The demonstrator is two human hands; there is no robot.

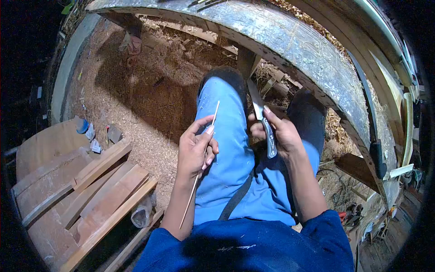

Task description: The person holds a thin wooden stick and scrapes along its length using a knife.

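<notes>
Between the thumb and fingers of my left hand (198, 146) is a thin, pale wooden stick (188, 202). Its upper end points away from me over my blue trouser leg, and its lower end crosses my left forearm. My right hand (277, 129) is closed around a knife (269, 138) with a dark, patterned handle. The knife's blade (255, 97) points up and away, over the gap between my knees. Stick and blade are apart. Part of the handle is hidden by my right fingers.
A long, worn wooden bench (290, 43) curves across the top and right. Cut boards (108, 199) are stacked at lower left, beside a clear plastic cup (142, 216). Shavings and sawdust (149, 156) cover the ground. A saw-like tool with a black handle (377, 158) hangs at the bench's right.
</notes>
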